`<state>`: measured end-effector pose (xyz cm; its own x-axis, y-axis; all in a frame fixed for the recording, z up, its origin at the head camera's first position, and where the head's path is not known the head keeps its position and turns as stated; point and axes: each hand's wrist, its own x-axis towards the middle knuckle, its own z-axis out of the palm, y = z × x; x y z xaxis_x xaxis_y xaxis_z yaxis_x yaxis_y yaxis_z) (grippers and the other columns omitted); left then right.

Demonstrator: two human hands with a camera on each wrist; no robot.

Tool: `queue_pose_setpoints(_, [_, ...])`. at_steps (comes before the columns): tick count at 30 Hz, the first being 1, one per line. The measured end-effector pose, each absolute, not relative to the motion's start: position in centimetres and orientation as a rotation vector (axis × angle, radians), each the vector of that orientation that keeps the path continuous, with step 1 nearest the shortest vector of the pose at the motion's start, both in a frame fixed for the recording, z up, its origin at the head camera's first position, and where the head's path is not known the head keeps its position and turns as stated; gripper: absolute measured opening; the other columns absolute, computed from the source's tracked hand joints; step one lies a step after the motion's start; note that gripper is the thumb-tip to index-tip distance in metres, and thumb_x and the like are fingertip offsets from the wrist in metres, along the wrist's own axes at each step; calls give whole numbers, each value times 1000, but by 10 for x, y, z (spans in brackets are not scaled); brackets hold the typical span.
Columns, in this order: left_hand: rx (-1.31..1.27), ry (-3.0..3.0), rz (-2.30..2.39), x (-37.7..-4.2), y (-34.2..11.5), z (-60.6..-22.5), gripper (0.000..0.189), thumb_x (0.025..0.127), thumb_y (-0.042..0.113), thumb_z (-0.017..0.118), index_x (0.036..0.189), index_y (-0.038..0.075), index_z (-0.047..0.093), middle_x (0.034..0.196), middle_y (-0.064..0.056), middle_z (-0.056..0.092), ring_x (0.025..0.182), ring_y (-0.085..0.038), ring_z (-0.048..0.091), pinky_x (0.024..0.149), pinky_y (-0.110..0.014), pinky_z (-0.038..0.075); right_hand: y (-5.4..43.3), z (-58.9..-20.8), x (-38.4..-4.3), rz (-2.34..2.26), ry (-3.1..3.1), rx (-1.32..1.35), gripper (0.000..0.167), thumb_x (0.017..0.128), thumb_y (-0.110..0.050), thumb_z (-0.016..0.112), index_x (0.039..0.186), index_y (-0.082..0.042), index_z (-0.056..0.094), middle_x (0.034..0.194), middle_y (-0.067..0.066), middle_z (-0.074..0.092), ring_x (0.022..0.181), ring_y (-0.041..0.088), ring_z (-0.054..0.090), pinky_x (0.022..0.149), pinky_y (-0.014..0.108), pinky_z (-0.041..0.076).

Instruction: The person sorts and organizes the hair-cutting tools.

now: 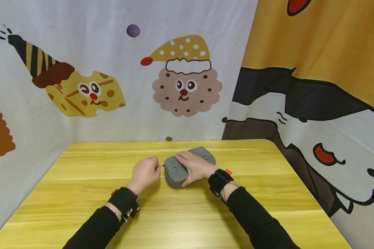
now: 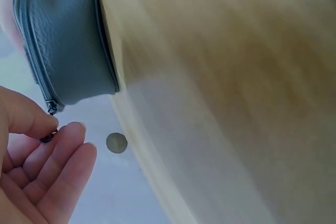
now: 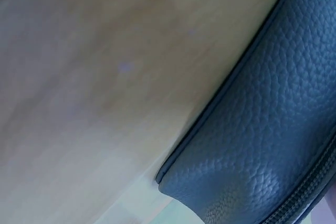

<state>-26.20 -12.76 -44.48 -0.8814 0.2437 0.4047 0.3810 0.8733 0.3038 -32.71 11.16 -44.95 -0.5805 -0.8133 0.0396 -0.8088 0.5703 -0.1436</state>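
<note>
A grey leather zip pouch (image 1: 174,174) with two small snap flaps lies on the wooden table. My right hand (image 1: 195,166) grips it across the middle, fingers over the top and thumb down the near side. At the pouch's left end, my left hand (image 1: 145,173) pinches the zipper pull (image 2: 47,138) between thumb and fingers. Seen from the left wrist, the zipper runs along the pouch's upper edge down to that pull. Only pebbled leather and a stretch of zipper (image 3: 302,192) show in the right wrist view, where the right hand is mostly hidden.
The yellow wood-grain table (image 1: 180,221) extends around the pouch on all sides. Behind it hangs a white curtain (image 1: 106,41) with cartoon prints, and another printed curtain (image 1: 318,52) hangs at the right. Black bands (image 1: 123,201) circle both wrists.
</note>
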Motion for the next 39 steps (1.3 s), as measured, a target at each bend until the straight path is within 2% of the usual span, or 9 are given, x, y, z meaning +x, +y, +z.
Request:
queue_pose_setpoints(21, [-423,-2771,-450,-294,-127,-446,15,85,8,74,78,9,62,71,-2,60,61,-17,57,55,-35,52,112,-451,-328,-225,2755,-1437,117,68,-56,86,154,-1,29,156,16,32,146,28,26,117,37,30])
queue_pose_setpoints(39, [-367,-2821,-478,-313,-118,-445,10,88,7,74,83,8,65,76,-3,64,68,-21,62,59,-37,55,113,-453,-329,-222,2754,-1446,117,69,-56,86,155,-2,28,156,17,32,146,29,26,117,38,32])
